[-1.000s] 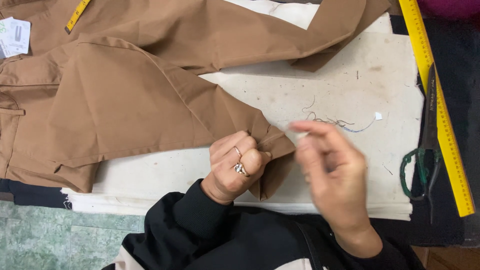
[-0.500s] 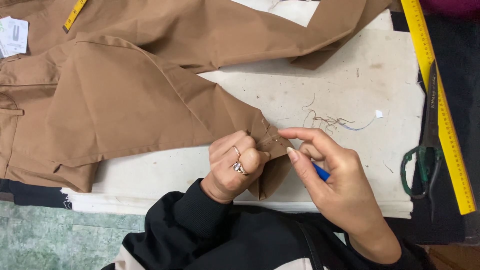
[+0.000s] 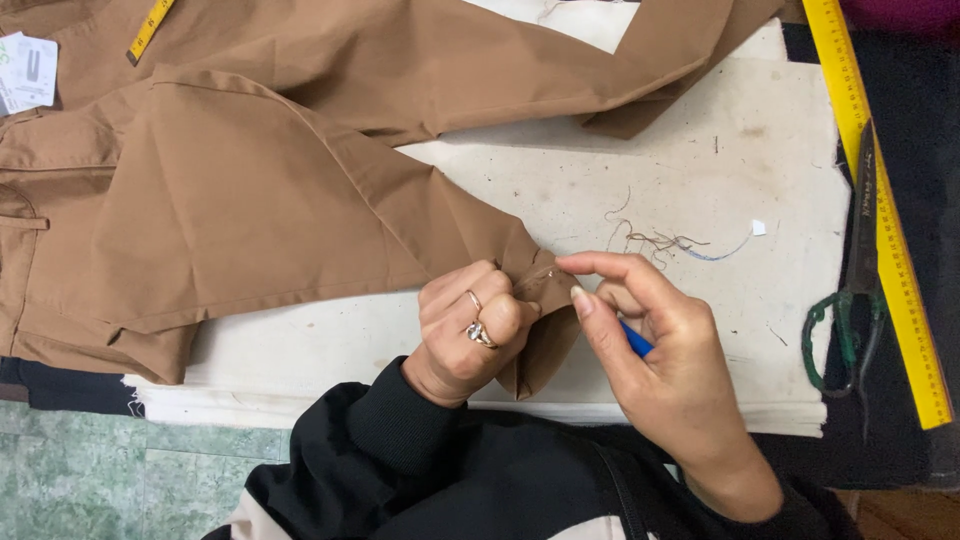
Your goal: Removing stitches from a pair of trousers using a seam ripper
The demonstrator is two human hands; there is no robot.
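One brown garment [image 3: 300,190] is gripped at its hem by the closed left hand [image 3: 470,330], two rings worn. Beside it, a thread is pinched by the right hand [image 3: 650,350]; one blue tool is tucked inside.

Brown cotton trousers [image 3: 300,170]: spread across the left and far part of the pale padded worktable [image 3: 640,180], hem end at the near middle.
Left hand [image 3: 470,330]: on the hem, gripping the cloth.
Right hand [image 3: 660,360]: just right of the left, fingertips touching the hem.
Loose thread scraps [image 3: 660,240]: on the table beyond the right hand.
Green-handled scissors [image 3: 850,300]: at the right edge, beside the yellow ruler [image 3: 880,200].
Yellow tape measure [image 3: 150,28]: far left, on the trousers.
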